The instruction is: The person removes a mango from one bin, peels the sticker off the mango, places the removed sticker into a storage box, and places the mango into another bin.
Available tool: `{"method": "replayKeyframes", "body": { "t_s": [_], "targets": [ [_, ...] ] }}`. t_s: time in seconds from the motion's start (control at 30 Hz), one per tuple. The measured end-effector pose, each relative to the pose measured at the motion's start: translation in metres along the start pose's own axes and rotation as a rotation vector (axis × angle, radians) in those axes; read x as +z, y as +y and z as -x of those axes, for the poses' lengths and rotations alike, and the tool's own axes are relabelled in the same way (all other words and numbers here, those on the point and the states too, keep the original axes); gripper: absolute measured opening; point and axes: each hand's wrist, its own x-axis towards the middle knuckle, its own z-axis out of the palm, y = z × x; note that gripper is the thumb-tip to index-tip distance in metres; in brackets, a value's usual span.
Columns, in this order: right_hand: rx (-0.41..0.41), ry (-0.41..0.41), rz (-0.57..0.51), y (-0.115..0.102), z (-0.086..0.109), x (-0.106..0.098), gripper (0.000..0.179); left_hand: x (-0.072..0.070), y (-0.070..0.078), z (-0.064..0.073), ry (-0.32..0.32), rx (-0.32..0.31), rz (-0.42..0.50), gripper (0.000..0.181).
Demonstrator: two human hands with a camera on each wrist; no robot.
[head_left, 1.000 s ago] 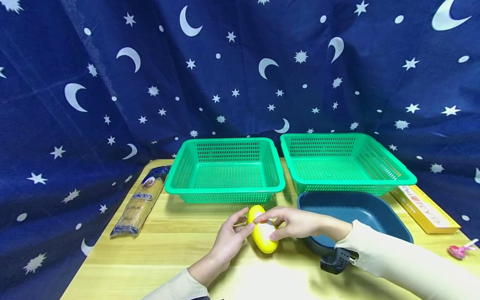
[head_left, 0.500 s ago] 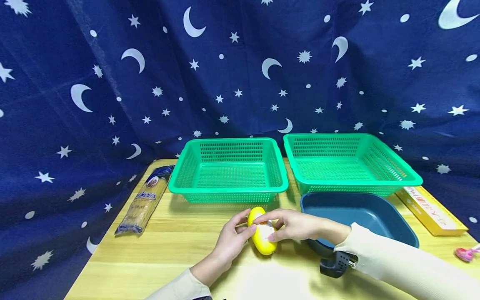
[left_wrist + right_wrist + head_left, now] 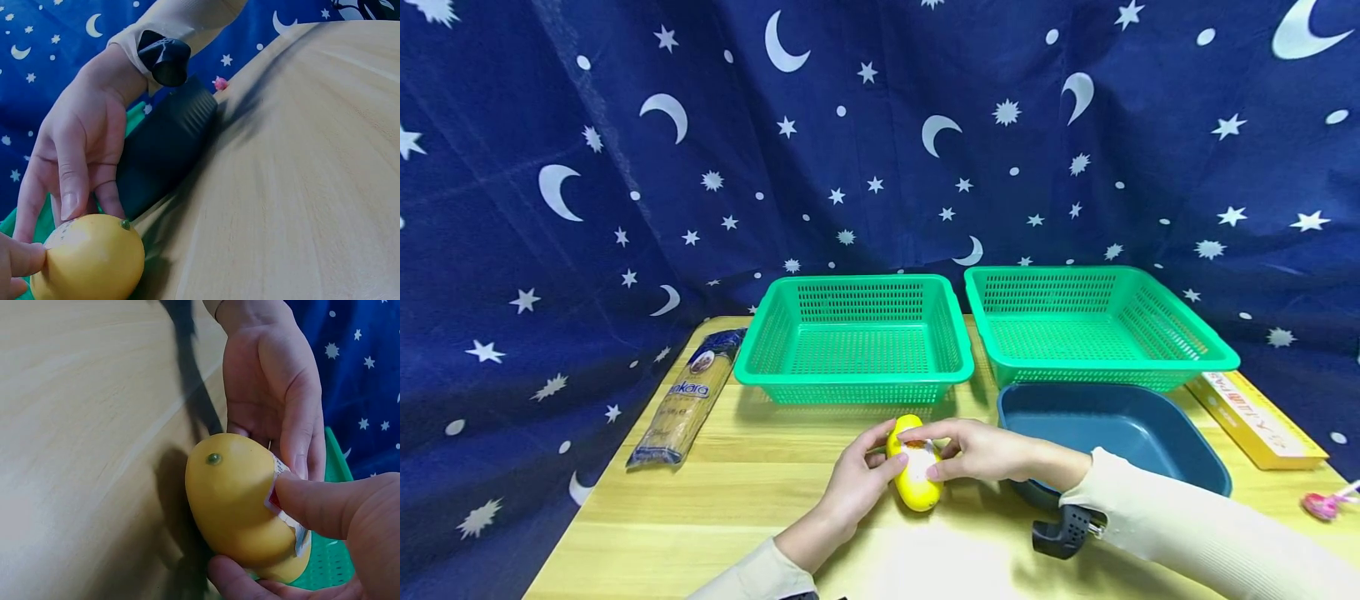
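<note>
A long yellow fruit [image 3: 917, 492] with a small green stem nub is held between both hands, close over the table. On its upper side a white and red label [image 3: 275, 499] is stuck, partly covered by the thumbs. My left hand [image 3: 860, 477] grips the fruit from the left, its thumb at the label. From the right, my right hand [image 3: 988, 450] holds it, with thumb and forefinger at the label's edges. In the left wrist view the stem end of the fruit [image 3: 100, 262] faces the camera. Several fingertips are hidden behind the fruit.
Two green baskets [image 3: 850, 392] stand side by side at the back. A dark blue basin [image 3: 1180, 446] sits beside my right forearm. At left lies a pasta packet [image 3: 685, 404]; at right, a yellow box [image 3: 1262, 421] and a pink lollipop [image 3: 1321, 505].
The fruit has shifted slightly left and turned between the hands, so its label faces up more. My right hand has moved a little left with it.
</note>
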Motion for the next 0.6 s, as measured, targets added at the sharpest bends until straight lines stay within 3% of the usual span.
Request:
{"method": "replayKeyframes", "body": {
  "t_s": [0.6],
  "targets": [
    [0.039, 0.033, -0.085, 0.0041, -0.0044, 0.0037, 0.052, 0.0018, -0.0013, -0.0029, 0.052, 0.005, -0.034, 0.053]
  ]
}}
